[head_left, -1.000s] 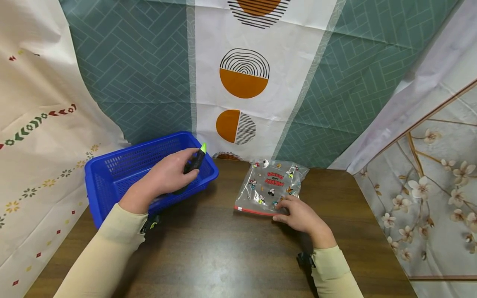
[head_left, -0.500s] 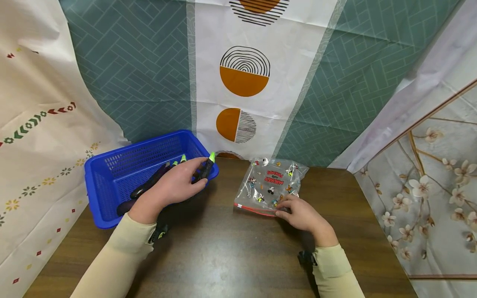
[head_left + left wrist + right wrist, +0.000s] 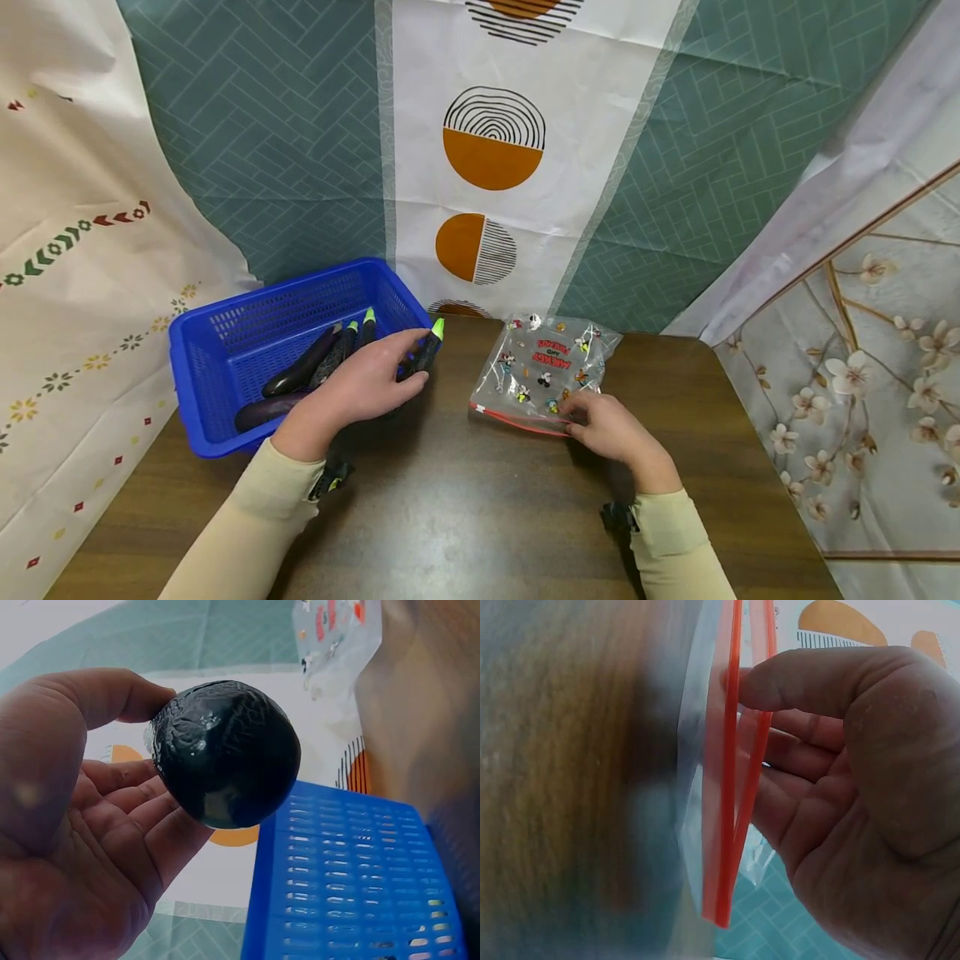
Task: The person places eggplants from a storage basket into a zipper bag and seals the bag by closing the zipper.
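Observation:
My left hand [image 3: 375,379] grips a dark eggplant [image 3: 426,346] with a light green tip, just past the right rim of the blue basket [image 3: 197,400]. In the left wrist view the eggplant [image 3: 225,754] shows its rounded, partly wrinkled end, with thumb and fingers around it. Several more dark eggplants [image 3: 303,367] lie in the basket, some with green tips. At the right, my right hand [image 3: 611,427] pinches the red-edged mouth of a clear printed zip bag [image 3: 536,367]. The right wrist view shows its two red zip strips [image 3: 727,787] parted in a narrow gap.
The basket and bag stand on a brown wooden table [image 3: 442,508]. A patterned cloth [image 3: 495,125] hangs directly behind them. More cloth hangs at the left [image 3: 67,275] and a flowered sheet [image 3: 862,400] at the right.
My left hand has moved right and toward me with the eggplant, uncovering others in the basket. My right hand has shifted slightly right, and the bag's red edge now bows outward.

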The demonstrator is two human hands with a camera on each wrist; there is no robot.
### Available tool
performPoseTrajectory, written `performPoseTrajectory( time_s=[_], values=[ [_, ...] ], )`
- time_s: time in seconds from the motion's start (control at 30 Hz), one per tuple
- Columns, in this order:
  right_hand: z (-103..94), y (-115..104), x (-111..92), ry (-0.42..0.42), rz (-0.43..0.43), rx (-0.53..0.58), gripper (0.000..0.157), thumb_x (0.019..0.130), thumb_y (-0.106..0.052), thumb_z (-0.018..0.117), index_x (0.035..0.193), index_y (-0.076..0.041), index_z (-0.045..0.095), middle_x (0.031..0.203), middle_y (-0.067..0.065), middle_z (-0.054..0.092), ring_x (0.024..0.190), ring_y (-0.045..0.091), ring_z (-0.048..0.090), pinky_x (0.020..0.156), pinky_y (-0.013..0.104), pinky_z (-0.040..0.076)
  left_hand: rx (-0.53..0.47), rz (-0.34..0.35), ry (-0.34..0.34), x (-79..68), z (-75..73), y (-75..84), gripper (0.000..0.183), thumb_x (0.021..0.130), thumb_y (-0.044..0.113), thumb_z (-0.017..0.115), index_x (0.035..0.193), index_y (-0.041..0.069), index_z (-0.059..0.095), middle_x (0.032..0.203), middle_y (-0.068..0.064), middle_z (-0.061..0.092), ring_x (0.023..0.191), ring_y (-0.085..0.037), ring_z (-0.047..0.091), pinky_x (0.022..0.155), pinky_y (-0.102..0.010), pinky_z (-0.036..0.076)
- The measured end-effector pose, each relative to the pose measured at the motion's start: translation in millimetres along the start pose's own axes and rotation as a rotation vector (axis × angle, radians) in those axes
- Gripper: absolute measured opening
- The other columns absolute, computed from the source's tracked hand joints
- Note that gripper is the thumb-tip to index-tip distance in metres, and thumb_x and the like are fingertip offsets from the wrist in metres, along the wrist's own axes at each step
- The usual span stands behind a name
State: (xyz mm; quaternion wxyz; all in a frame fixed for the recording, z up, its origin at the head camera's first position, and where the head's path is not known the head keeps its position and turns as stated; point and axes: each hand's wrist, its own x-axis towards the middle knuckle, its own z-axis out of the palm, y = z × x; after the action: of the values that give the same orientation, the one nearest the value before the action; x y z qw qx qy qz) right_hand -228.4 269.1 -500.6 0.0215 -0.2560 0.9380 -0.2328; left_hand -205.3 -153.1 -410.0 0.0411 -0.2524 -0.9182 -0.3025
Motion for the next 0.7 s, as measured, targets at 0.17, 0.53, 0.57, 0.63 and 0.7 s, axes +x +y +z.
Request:
performPoseTrajectory(
  time_s=[0.17, 0.53, 0.57, 0.63, 0.7],
  values=[
    [3.3, -1, 2, 0.024, -0.018, -0.012, 0.013, 0.091, -0.006, 0.086, 0.092, -0.015, 0.076, 0.097, -0.007, 0.072, 0.090, 0.014, 0.067, 0.085, 0.043, 0.059, 0.003, 0.009, 0.000, -0.8, 6.1, -0.4, 0.064, 0.103, 0.018, 0.073, 0.159, -0.005, 0.052, 0.147, -0.025, 0.066, 0.119, -0.037, 0.072, 0.107, -0.058, 0.057],
    [15.0, -17, 6, 0.108, -0.069, -0.146, 0.004, 0.098, -0.017, 0.084, 0.094, -0.016, 0.085, 0.093, -0.009, 0.075, 0.088, 0.016, 0.069, 0.080, 0.043, 0.060, 0.003, 0.044, -0.036, -1.4, 25.8, -1.4, 0.064, 0.103, 0.018, 0.074, 0.159, -0.004, 0.053, 0.150, -0.023, 0.066, 0.129, -0.037, 0.069, 0.112, -0.057, 0.054],
    [16.3, -18, 7, 0.116, -0.063, -0.148, 0.004, 0.098, -0.016, 0.084, 0.094, -0.017, 0.085, 0.091, -0.009, 0.074, 0.084, 0.016, 0.068, 0.077, 0.043, 0.059, 0.001, 0.052, -0.039, -1.4, 27.8, -0.8, 0.064, 0.102, 0.018, 0.074, 0.159, -0.003, 0.054, 0.148, -0.022, 0.067, 0.128, -0.036, 0.069, 0.111, -0.057, 0.055],
    [18.8, -21, 8, 0.132, -0.054, -0.135, 0.004, 0.097, -0.014, 0.084, 0.094, -0.018, 0.085, 0.088, -0.009, 0.074, 0.080, 0.013, 0.066, 0.074, 0.041, 0.057, -0.002, 0.068, -0.042, -1.5, 32.0, 0.1, 0.062, 0.102, 0.017, 0.074, 0.158, -0.002, 0.055, 0.145, -0.020, 0.069, 0.127, -0.034, 0.070, 0.110, -0.056, 0.055],
    [21.2, -23, 9, 0.142, -0.051, -0.112, 0.005, 0.096, -0.013, 0.085, 0.095, -0.018, 0.085, 0.087, -0.010, 0.074, 0.078, 0.011, 0.064, 0.073, 0.039, 0.056, 0.002, 0.080, -0.048, -1.6, 36.2, 1.6, 0.061, 0.101, 0.017, 0.075, 0.157, 0.000, 0.057, 0.143, -0.017, 0.071, 0.125, -0.032, 0.071, 0.108, -0.054, 0.056]
  ],
)
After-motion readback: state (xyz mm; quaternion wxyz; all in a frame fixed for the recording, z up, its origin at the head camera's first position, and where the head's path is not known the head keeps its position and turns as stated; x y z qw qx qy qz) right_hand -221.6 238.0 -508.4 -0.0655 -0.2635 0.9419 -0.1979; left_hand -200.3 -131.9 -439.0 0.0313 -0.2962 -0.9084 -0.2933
